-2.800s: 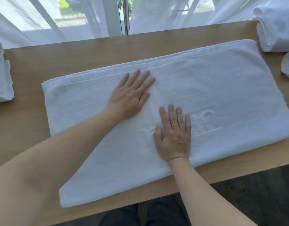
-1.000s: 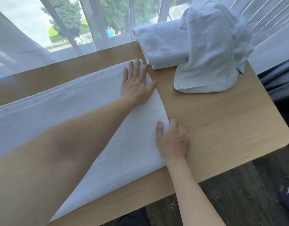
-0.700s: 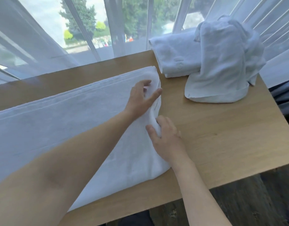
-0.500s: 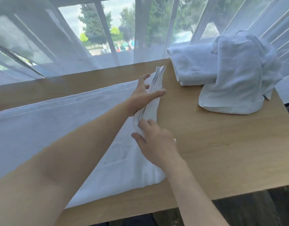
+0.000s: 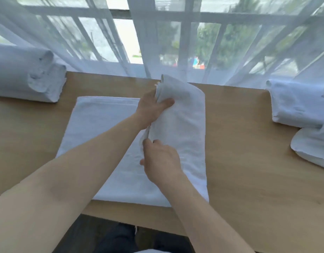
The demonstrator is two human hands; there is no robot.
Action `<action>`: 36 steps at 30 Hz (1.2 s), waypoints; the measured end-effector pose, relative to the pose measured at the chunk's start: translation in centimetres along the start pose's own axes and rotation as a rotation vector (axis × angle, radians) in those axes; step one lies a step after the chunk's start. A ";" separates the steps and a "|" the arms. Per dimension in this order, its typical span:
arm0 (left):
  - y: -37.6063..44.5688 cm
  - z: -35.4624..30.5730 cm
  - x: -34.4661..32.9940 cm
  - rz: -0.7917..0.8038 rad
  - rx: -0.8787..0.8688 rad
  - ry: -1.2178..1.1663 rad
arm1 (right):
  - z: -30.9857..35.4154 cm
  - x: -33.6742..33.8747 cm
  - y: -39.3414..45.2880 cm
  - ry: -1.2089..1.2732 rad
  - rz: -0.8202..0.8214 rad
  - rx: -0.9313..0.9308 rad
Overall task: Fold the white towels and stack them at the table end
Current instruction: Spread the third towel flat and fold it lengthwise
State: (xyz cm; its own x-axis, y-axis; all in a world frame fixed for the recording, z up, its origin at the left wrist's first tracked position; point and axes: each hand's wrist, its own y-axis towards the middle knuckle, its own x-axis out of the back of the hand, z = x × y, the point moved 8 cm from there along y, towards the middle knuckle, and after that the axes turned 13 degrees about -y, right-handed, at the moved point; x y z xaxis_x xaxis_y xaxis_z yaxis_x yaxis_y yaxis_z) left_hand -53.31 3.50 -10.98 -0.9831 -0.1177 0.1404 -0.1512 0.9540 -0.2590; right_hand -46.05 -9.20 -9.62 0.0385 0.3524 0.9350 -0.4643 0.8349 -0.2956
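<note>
Head view is showing both bare hands working on a large white terry towel (image 5: 106, 136) spread across the light wooden table (image 5: 248, 161). The left hand (image 5: 152, 108) is gripping the towel's raised right end at its far edge, thumb on top and fingers curled beneath the layers. The right hand (image 5: 161, 159) is pinching the same lifted edge nearer the body, fingers curled round it. That end is arching over the flat part lying on the table. A stack of folded white towels (image 5: 28, 75) is sitting at the left table end, and a looser pile of white towels (image 5: 301, 110) is resting at the right end. Sheer white curtains (image 5: 175, 42) are hanging behind the table.
</note>
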 end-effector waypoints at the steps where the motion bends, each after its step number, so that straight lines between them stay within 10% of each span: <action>1: -0.3 0.2 1.9 -0.005 -0.002 -0.028 | 1.5 0.1 0.5 0.012 0.024 0.021; 22: 1.8 9.8 33.4 0.054 0.074 -0.321 | 22.6 -7.6 9.6 0.691 0.566 -0.147; 36: 5.7 16.5 33.9 0.012 0.281 -0.412 | 28.7 -12.6 12.0 0.387 0.113 -0.303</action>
State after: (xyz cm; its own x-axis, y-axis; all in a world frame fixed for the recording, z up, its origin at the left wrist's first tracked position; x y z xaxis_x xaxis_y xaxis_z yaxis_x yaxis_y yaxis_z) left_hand -89.24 0.44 -23.46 -0.9354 -0.2606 -0.2391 -0.1060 0.8515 -0.5135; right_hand -77.48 -15.73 -19.36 0.3546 0.5308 0.7697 -0.2088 0.8474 -0.4882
